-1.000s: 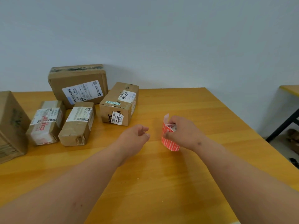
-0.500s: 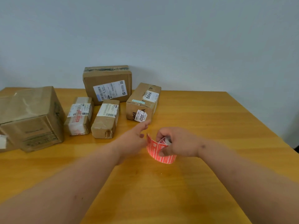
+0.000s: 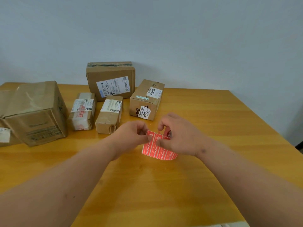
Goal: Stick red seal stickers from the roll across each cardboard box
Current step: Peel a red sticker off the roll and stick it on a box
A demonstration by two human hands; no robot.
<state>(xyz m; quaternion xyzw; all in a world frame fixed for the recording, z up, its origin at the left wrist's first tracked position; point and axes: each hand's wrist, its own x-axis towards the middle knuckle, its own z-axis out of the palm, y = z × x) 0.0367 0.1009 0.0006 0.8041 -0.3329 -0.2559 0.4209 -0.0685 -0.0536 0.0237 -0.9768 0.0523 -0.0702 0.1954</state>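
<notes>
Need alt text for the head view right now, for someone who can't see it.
Both hands work a red sticker roll over a wooden table: the right hand holds it, the left hand pinches its loose end. Five cardboard boxes sit behind.

Boxes crowd bench's (image 3: 205, 112) far left — big carton (image 3: 32, 112), two small parcels (image 3: 82, 111) (image 3: 109, 114) side by side, BAHA box (image 3: 146, 99), tall box (image 3: 111, 79) against wall. Narrow gaps between them. Right half and near strip of bench open — hand passes freely there.
</notes>
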